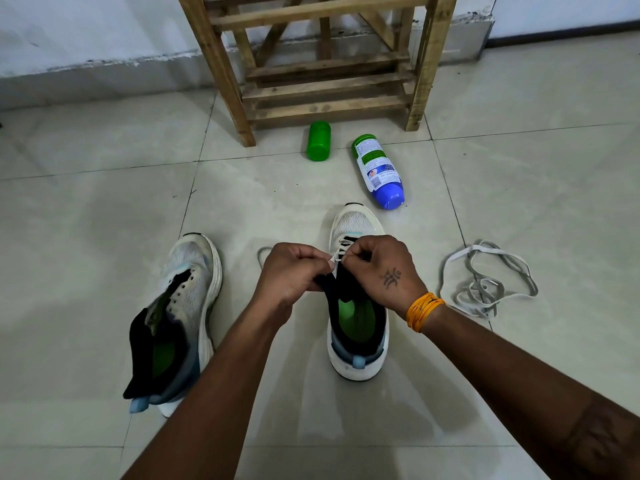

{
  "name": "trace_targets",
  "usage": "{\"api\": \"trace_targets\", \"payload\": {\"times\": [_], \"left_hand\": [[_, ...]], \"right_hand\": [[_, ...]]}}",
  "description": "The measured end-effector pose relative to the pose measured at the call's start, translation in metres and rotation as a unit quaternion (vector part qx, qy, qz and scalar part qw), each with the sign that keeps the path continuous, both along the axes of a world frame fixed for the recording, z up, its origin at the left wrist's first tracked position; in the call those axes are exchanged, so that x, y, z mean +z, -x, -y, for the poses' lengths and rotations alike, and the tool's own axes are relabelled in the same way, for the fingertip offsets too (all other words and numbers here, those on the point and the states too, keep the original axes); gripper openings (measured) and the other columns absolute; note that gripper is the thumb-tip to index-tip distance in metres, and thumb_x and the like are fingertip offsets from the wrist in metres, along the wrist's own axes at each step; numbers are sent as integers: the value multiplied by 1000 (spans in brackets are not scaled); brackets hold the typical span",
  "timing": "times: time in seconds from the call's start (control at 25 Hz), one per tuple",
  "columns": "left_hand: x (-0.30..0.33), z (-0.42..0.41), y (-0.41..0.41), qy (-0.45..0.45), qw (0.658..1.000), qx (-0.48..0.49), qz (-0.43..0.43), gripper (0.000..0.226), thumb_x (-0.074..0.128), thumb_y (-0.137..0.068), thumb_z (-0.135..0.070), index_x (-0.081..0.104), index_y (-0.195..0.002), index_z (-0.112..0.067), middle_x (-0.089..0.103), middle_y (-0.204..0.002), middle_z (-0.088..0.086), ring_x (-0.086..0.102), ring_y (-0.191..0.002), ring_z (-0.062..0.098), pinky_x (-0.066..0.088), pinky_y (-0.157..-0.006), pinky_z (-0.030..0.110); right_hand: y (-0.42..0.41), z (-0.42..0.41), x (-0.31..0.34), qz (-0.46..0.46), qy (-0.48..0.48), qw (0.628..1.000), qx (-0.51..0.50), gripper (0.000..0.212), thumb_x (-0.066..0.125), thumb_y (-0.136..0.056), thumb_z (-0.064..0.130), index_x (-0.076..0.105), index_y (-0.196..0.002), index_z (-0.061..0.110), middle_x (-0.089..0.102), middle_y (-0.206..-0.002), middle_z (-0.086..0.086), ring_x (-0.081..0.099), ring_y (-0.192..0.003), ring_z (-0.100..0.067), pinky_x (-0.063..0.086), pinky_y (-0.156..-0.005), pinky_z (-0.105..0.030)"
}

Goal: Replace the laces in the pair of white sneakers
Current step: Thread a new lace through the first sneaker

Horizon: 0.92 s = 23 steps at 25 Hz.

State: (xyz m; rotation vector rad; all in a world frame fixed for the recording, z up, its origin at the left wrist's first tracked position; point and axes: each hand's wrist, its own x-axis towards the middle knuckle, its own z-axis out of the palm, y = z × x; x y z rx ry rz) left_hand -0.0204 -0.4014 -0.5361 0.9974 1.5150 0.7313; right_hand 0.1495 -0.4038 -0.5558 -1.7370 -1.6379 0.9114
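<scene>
Care is needed here: the lace tip should be kept straight and pushed fully through each hole of the right sneaker. The tip is pinched by the curled fingers of the left hand and the right hand, just above that sneaker. The left sneaker is laid beside it, unlaced.
</scene>
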Motion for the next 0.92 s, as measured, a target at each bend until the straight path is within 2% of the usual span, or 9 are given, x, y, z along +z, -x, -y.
{"api": "trace_targets", "payload": {"times": [0.16, 0.32, 0.4, 0.52, 0.68, 0.76, 0.88, 0.92], "left_hand": [[-3, 2, 0, -25, 999, -18, -16, 7, 73, -83, -1, 79, -83, -4, 75, -76, 19, 73, -69, 26, 60, -67, 34], [-4, 5, 1, -45, 998, -22, -25, 7, 74, -84, -4, 80, -87, -6, 76, -77, 14, 74, -71, 24, 60, -68, 34], [-5, 5, -1, -61, 997, -33, -45, 8, 74, -84, -6, 80, -86, -10, 77, -76, 10, 76, -72, 24, 63, -71, 37], [-4, 7, -3, -94, 991, -53, -85, 8, 73, -84, -9, 81, -83, -13, 76, -73, 5, 76, -71, 23, 64, -71, 36], [-6, 1, 5, -33, 999, -31, -5, 15, 63, -96, -7, 76, -91, -2, 76, -84, 17, 75, -73, 27, 63, -72, 38], [-10, -2, 7, -42, 998, -40, -3, 11, 66, -95, -3, 75, -89, -4, 75, -81, 14, 73, -73, 25, 64, -76, 42], [-10, -5, 2, -68, 996, -46, -18, 11, 70, -92, -1, 75, -83, -6, 73, -74, 9, 71, -71, 20, 64, -74, 41], [-12, -6, 1, -71, 996, -39, -23, 11, 69, -92, 0, 74, -83, -4, 72, -72, 9, 70, -70, 20, 63, -73, 41]], "right_hand": [[5, -4, 2, 20, 33, 999, 3, 16, 66, -84, 23, 72, -70, 17, 68, -67, 6, 63, -69, -11, 46, -62, -23], [1, -7, 2, -18, 52, 998, 26, 18, 66, -83, 22, 69, -66, 19, 68, -66, 3, 65, -69, -15, 53, -68, -31], [1, -4, 0, -19, 32, 999, 34, 17, 65, -85, 19, 70, -69, 19, 69, -68, 3, 65, -70, -16, 54, -70, -33], [4, -2, -4, 46, -25, 998, 47, 14, 63, -87, 18, 71, -75, 16, 69, -74, 1, 63, -72, -18, 52, -70, -36], [5, -1, -10, 20, -42, 997, 55, 13, 68, -90, 20, 73, -79, 17, 70, -80, 1, 64, -79, -17, 50, -75, -33], [7, 2, -14, 9, -65, 997, 47, 9, 70, -90, 20, 75, -82, 21, 69, -85, 3, 64, -82, -14, 48, -75, -29], [10, 8, -14, -1, -102, 995, -2, 4, 73, -86, 24, 77, -88, 26, 66, -90, 7, 63, -83, -10, 53, -77, -35], [9, 12, -14, 12, -121, 992, -24, 8, 75, -85, 28, 75, -93, 27, 63, -95, 8, 62, -84, -9, 53, -74, -35]]}}
